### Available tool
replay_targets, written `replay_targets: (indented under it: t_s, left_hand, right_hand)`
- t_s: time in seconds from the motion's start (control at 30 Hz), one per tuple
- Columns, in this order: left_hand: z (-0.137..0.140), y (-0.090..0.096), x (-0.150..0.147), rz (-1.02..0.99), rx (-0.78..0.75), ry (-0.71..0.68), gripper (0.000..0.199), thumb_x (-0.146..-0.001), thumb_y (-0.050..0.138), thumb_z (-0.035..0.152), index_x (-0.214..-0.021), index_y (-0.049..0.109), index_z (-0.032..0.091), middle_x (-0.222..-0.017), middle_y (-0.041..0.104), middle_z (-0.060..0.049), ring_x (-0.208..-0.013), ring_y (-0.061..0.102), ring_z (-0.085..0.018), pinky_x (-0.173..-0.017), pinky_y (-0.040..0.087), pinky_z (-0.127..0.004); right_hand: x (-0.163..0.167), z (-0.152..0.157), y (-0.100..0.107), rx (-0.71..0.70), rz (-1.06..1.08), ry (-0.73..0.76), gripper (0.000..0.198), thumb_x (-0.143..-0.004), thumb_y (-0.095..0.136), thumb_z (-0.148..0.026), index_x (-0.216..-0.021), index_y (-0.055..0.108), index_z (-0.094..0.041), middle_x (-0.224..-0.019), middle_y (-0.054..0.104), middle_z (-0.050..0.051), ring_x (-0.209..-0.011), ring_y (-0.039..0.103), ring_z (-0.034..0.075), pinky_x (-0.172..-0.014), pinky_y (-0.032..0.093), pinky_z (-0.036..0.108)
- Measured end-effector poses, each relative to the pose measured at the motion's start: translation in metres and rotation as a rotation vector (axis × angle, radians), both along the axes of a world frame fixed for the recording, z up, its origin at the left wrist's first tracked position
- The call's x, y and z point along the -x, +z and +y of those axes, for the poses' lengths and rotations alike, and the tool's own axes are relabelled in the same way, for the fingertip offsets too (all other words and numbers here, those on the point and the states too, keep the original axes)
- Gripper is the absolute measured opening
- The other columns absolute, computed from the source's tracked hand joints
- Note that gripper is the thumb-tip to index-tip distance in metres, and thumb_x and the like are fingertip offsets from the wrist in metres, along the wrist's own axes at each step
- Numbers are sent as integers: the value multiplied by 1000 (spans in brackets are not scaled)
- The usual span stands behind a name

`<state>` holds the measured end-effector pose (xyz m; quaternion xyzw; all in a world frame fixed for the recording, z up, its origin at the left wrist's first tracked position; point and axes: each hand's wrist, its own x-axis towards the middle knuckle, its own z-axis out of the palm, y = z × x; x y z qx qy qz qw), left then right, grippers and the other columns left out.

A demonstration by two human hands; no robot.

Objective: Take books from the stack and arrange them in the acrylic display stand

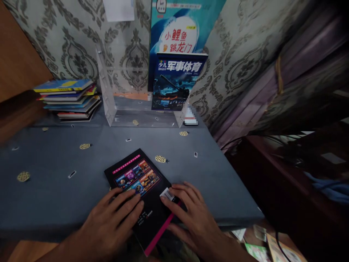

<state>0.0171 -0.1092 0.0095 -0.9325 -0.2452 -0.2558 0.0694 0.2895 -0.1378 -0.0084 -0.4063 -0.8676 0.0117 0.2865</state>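
Note:
A black book with a magenta strip lies at a slant at the table's near edge, its back cover up. Small pictures of covers and a barcode label show on it. My left hand grips its left side, fingers laid over the cover; the thumb is hidden. On the right side, my right hand holds the book's edge, fingertips by the barcode and the thumb low along the edge. The book's lower corner reaches past the table edge. Behind it stands a clear acrylic rack with a dark blue book upright in it.
A stack of books sits at the back left. A larger teal book leans against the patterned wall. A small pixelated object stands beside the rack. Purple curtain hangs at the right. A grey-blue cloth covers the table.

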Motion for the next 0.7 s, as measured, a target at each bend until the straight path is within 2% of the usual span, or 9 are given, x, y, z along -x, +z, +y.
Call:
replay_targets:
  t_s: [0.1, 0.23, 0.3, 0.37, 0.4, 0.47, 0.57, 0.63, 0.7]
  left_hand:
    - [13, 23, -2, -55, 35, -22, 27, -99, 47, 13, -118, 66, 16, -107, 76, -6, -104, 68, -21, -98, 50, -39]
    - [54, 45, 4, -130, 105, 9, 28, -104, 49, 30, -127, 58, 17, -104, 75, -8, -97, 69, -22, -86, 54, -37]
    - [82, 52, 14, -170, 95, 98, 32, -103, 49, 42, -125, 59, 20, -103, 74, -7, -93, 69, -23, -83, 54, -37]
    - [110, 58, 27, -190, 136, 185, 39, -99, 52, 53, -120, 62, 21, -103, 73, -6, -94, 69, -25, -84, 54, -38]
    - [123, 61, 32, -221, 216, 221, 42, -96, 56, 55, -119, 63, 20, -107, 73, -7, -97, 69, -26, -84, 55, -37]
    - [143, 66, 36, -316, 420, 204, 41, -93, 61, 55, -112, 64, 19, -106, 73, -7, -95, 70, -24, -82, 57, -35]
    - [166, 67, 30, -448, 713, 110, 30, -90, 64, 47, -99, 62, 18, -98, 73, -6, -89, 70, -21, -79, 58, -32]
    - [180, 63, 20, -506, 820, 73, 26, -88, 65, 43, -94, 59, 17, -91, 73, -5, -84, 70, -18, -75, 57, -31]
    - [194, 56, 8, -532, 886, 43, 25, -86, 64, 41, -94, 57, 18, -89, 72, -3, -80, 69, -17, -73, 56, -30]
  right_hand:
    - [8, 11, 12, 52, 114, 62, 29, -100, 51, -23, -125, 63, -17, -112, 68, 13, -109, 62, 26, -92, 57, 45]
    - [14, 34, 37, 158, 403, 133, 27, -101, 51, -22, -124, 65, -19, -109, 72, 10, -103, 67, 20, -88, 57, 35]
    - [15, 43, 48, 224, 571, 60, 23, -100, 53, -27, -114, 71, -23, -98, 74, 6, -92, 68, 19, -81, 57, 32]
    - [18, 49, 52, 317, 739, -73, 23, -98, 57, -37, -96, 77, -24, -84, 72, 3, -77, 66, 18, -70, 55, 30]
    - [21, 51, 52, 380, 836, -133, 27, -96, 59, -42, -89, 77, -23, -79, 71, 2, -72, 65, 18, -67, 54, 30]
    - [30, 54, 48, 518, 1089, -201, 33, -92, 64, -50, -82, 78, -22, -76, 71, 2, -70, 63, 18, -67, 52, 30]
    - [46, 58, 39, 720, 1483, -184, 33, -85, 71, -55, -88, 78, -23, -83, 75, 2, -77, 66, 19, -75, 54, 33]
    - [55, 58, 32, 830, 1624, -179, 33, -82, 75, -55, -91, 77, -24, -87, 76, 3, -82, 68, 20, -79, 55, 35]
    - [62, 55, 26, 900, 1650, -200, 35, -79, 78, -55, -90, 77, -22, -88, 76, 4, -87, 69, 21, -81, 54, 35]
